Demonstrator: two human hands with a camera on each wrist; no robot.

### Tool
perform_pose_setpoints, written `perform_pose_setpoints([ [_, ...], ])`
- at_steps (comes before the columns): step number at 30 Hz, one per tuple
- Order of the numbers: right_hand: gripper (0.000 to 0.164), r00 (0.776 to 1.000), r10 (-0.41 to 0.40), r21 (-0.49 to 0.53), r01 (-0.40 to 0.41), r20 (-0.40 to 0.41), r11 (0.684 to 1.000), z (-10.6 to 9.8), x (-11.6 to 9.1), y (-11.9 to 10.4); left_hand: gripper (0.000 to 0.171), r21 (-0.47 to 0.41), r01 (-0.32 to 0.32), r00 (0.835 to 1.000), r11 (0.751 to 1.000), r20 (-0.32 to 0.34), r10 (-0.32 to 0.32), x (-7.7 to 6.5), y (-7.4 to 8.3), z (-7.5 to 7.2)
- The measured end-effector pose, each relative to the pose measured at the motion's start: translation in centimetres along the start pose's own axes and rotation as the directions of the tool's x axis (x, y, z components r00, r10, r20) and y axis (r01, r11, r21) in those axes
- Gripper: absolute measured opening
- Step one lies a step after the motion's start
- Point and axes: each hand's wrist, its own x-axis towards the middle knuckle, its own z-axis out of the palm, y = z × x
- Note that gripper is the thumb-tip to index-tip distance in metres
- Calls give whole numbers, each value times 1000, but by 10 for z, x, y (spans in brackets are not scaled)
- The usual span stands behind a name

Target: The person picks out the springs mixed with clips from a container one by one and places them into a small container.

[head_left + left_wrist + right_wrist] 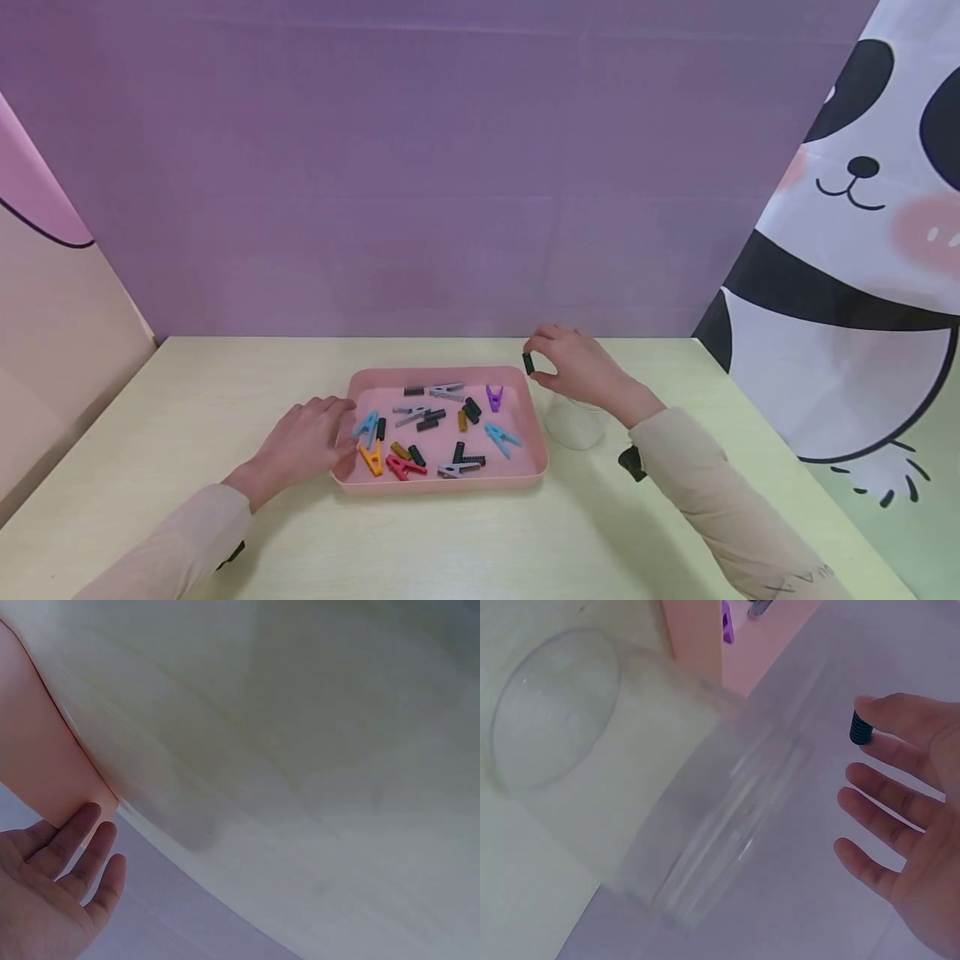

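My right hand (581,367) pinches a small dark spring (528,363) between thumb and forefinger, its other fingers spread apart. In the right wrist view the spring's coils (861,729) show, beside the mouth of a clear jar (697,840). The jar stands on the table under that hand, right of a pink tray (442,486). At the tray's left side, my left hand (307,437) holds the rim, with fingers on both sides of the wall. The tray holds several dark springs (417,455), golden springs (401,451) and coloured clips (501,437).
Purple cloth (412,167) hangs behind the pale wooden table (300,550). A panda-print cloth (840,367) covers the right side, and a pale wall (60,333) stands at the left. Bare tabletop lies in front of the tray.
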Motion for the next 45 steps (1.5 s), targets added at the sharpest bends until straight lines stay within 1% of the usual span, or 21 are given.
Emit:
perform_pose_setpoints([
  [3, 29, 1000, 20, 14, -20, 3, 1000, -3, -5, 8, 55, 4, -1, 1000, 1000, -2, 1, 0, 0, 0],
  [9, 29, 999, 36, 18, -36, -20, 999, -5, -17, 22, 54, 20, -12, 1000, 1000, -10, 12, 1, -1, 2],
  [18, 28, 997, 48, 30, -47, -52, 998, -4, -34, 35, 54, 40, -10, 1000, 999, -11, 10, 2, -2, 4],
  [23, 29, 996, 82, 26, -82, -22, 996, 0, -41, 38, 54, 35, -7, 1000, 999, -19, 8, 2, -2, 4],
  [28, 32, 995, 98, 31, -98, 10, 995, 7, -45, 41, 53, 27, -5, 1000, 1000, -23, 6, 2, -1, 2],
  [37, 31, 994, 104, 62, -105, 24, 993, 13, -46, 43, 52, 31, 0, 1000, 1000, -13, 0, 1, 0, 0],
  [45, 31, 992, 121, 89, -125, 45, 988, 16, -45, 42, 52, 19, -18, 999, 1000, -28, 19, 0, -1, 1],
])
